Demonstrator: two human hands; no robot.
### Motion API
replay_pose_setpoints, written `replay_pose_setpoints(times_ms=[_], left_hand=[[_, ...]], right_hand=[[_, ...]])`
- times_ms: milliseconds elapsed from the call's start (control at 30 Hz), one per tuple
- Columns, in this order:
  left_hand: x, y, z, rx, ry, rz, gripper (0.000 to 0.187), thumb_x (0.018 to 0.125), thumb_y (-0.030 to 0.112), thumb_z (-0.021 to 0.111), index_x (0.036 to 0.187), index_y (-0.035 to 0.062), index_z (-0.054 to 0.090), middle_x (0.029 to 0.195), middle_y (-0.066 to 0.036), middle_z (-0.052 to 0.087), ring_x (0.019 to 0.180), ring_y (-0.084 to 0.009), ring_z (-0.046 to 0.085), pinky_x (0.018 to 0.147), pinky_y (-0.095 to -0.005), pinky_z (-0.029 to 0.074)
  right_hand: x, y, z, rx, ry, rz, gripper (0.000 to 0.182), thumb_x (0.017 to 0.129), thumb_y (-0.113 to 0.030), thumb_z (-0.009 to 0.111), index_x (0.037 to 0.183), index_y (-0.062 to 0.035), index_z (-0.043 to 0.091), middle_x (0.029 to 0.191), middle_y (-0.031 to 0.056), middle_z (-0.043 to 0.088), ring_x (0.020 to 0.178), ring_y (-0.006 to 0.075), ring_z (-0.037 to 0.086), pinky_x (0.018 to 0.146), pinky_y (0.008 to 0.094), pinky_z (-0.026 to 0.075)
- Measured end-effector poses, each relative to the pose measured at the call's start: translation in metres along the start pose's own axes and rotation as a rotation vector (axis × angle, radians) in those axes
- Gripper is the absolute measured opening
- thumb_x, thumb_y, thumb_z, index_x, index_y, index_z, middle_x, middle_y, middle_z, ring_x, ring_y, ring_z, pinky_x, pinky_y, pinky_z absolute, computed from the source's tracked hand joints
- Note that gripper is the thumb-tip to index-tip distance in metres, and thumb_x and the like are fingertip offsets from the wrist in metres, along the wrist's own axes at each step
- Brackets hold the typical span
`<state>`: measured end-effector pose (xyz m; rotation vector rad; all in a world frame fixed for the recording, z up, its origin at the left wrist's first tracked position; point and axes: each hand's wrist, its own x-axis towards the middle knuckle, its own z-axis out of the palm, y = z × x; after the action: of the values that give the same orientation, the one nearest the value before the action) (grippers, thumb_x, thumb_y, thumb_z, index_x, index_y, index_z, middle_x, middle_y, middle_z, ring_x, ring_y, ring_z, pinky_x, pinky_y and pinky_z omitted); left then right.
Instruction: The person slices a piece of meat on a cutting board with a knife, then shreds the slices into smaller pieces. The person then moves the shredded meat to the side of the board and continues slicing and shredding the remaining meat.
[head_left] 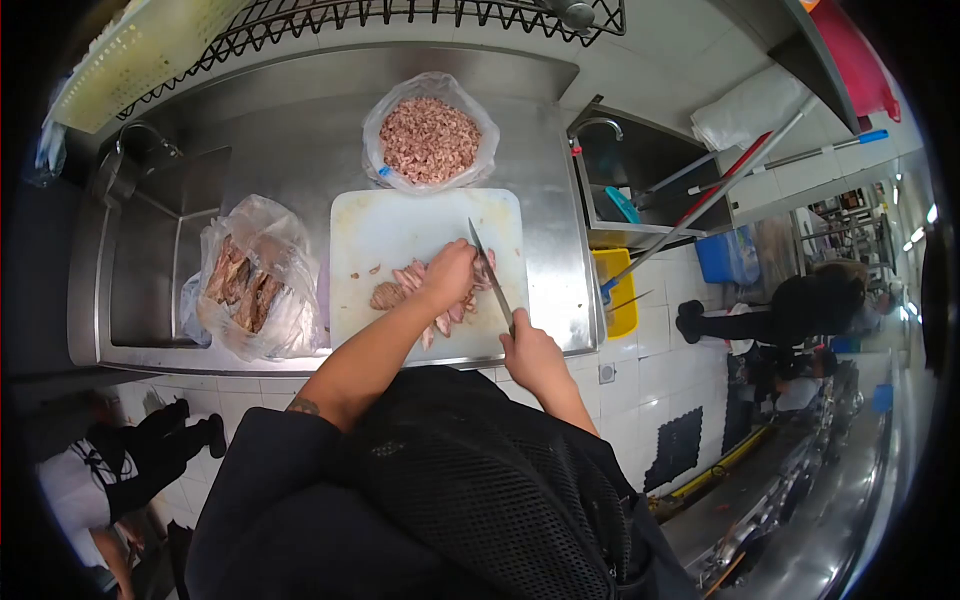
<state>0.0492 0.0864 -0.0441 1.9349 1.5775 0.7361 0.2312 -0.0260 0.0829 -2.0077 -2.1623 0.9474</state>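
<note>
My right hand [534,352] is closed around the handle of a kitchen knife [491,268], whose blade points away from me over the cutting board. Beside the blade, my left hand [452,273] presses with bent fingers on sliced meat [484,272]. More meat pieces [388,295] lie left of and below that hand on the white cutting board [420,215]. Beyond the board stands a clear plastic bag full of chopped meat [428,138]. To the left, an open plastic bag [285,235] holds larger brown meat pieces [240,285].
A steel sink [150,270] is set in the counter's left end. Right of the counter are a second sink [640,165], a yellow bucket [618,300] and slanting long handles [735,175]. One person [780,310] stands at right, another [110,470] at lower left. A wire rack [400,12] hangs above.
</note>
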Motion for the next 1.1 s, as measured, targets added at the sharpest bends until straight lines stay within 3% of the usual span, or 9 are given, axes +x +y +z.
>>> replay_pose_setpoints(times_ms=[167, 333, 400, 433, 500, 533, 600, 900, 1100], left_hand=[[-0.003, -0.008, 0.003, 0.009, 0.031, 0.070, 0.016, 0.088, 0.000, 0.057, 0.097, -0.0024, 0.070, 0.106, -0.019, 0.064, 0.105, -0.0412, 0.063, 0.093, -0.0493, 0.053], [0.005, -0.020, -0.012, -0.036, -0.069, 0.065, 0.014, 0.088, 0.002, 0.059, 0.096, -0.0026, 0.070, 0.104, -0.018, 0.065, 0.102, -0.0413, 0.063, 0.092, -0.0490, 0.053], [-0.020, -0.010, -0.029, -0.038, 0.208, 0.114, 0.020, 0.086, 0.007, 0.063, 0.104, 0.0012, 0.072, 0.111, -0.016, 0.065, 0.107, -0.0382, 0.062, 0.096, -0.0487, 0.052], [-0.031, -0.009, -0.031, -0.040, 0.206, 0.113, 0.020, 0.086, 0.007, 0.063, 0.104, 0.0012, 0.072, 0.111, -0.016, 0.065, 0.107, -0.0382, 0.062, 0.096, -0.0487, 0.052], [-0.054, -0.009, -0.033, 0.098, -0.004, 0.073, 0.022, 0.085, 0.009, 0.065, 0.106, 0.0035, 0.070, 0.113, -0.013, 0.063, 0.110, -0.0353, 0.060, 0.101, -0.0506, 0.048], [-0.060, -0.013, -0.027, 0.100, -0.007, 0.061, 0.022, 0.085, 0.009, 0.065, 0.106, 0.0035, 0.070, 0.113, -0.013, 0.063, 0.110, -0.0353, 0.060, 0.101, -0.0506, 0.048], [-0.065, -0.014, -0.014, 0.222, 0.217, 0.211, 0.023, 0.086, 0.010, 0.066, 0.108, 0.0048, 0.068, 0.114, -0.011, 0.062, 0.113, -0.0326, 0.058, 0.107, -0.0519, 0.043], [-0.063, -0.018, -0.013, 0.197, 0.166, 0.229, 0.022, 0.085, 0.012, 0.067, 0.106, 0.0050, 0.066, 0.113, -0.010, 0.063, 0.116, -0.0320, 0.058, 0.110, -0.0512, 0.041], [-0.061, -0.023, -0.009, 0.214, 0.140, 0.203, 0.022, 0.088, 0.014, 0.066, 0.108, 0.0064, 0.067, 0.115, -0.010, 0.064, 0.116, -0.0301, 0.059, 0.108, -0.0475, 0.042]], right_hand=[[0.010, 0.044, 0.064, 0.045, 0.022, 0.009, 0.029, 0.100, -0.017, 0.062, 0.117, -0.0010, 0.046, 0.093, 0.0335, 0.071, 0.091, 0.0557, 0.068, 0.081, 0.0636, 0.054], [0.015, 0.010, 0.013, 0.007, 0.049, -0.045, 0.028, 0.100, -0.018, 0.065, 0.116, -0.0025, 0.047, 0.090, 0.0308, 0.072, 0.088, 0.0543, 0.069, 0.079, 0.0627, 0.054], [0.000, -0.001, 0.004, -0.031, 0.036, -0.015, 0.029, 0.099, -0.017, 0.067, 0.116, -0.0027, 0.048, 0.089, 0.0294, 0.072, 0.089, 0.0534, 0.070, 0.078, 0.0611, 0.054], [-0.010, -0.002, 0.006, -0.006, 0.037, -0.024, 0.029, 0.099, -0.018, 0.066, 0.116, -0.0026, 0.048, 0.089, 0.0289, 0.073, 0.088, 0.0533, 0.070, 0.078, 0.0613, 0.054], [-0.022, -0.002, 0.014, 0.016, 0.021, -0.041, 0.029, 0.099, -0.018, 0.066, 0.116, -0.0025, 0.048, 0.089, 0.0285, 0.073, 0.087, 0.0532, 0.070, 0.078, 0.0615, 0.054], [-0.025, -0.002, 0.019, 0.017, -0.001, -0.042, 0.030, 0.100, -0.018, 0.066, 0.116, -0.0025, 0.047, 0.089, 0.0289, 0.073, 0.086, 0.0534, 0.069, 0.077, 0.0618, 0.054], [-0.027, -0.005, 0.025, 0.021, -0.027, -0.038, 0.030, 0.100, -0.019, 0.066, 0.117, -0.0025, 0.047, 0.089, 0.0293, 0.073, 0.086, 0.0536, 0.069, 0.077, 0.0620, 0.054], [-0.052, -0.021, -0.006, -0.119, -0.212, 0.053, 0.032, 0.101, -0.019, 0.064, 0.120, -0.0011, 0.047, 0.086, 0.0292, 0.071, 0.085, 0.0523, 0.070, 0.075, 0.0623, 0.053], [0.013, 0.013, 0.074, 0.029, 0.031, -0.073, 0.031, 0.100, -0.017, 0.064, 0.121, -0.0006, 0.049, 0.086, 0.0310, 0.070, 0.085, 0.0537, 0.069, 0.075, 0.0630, 0.052]])
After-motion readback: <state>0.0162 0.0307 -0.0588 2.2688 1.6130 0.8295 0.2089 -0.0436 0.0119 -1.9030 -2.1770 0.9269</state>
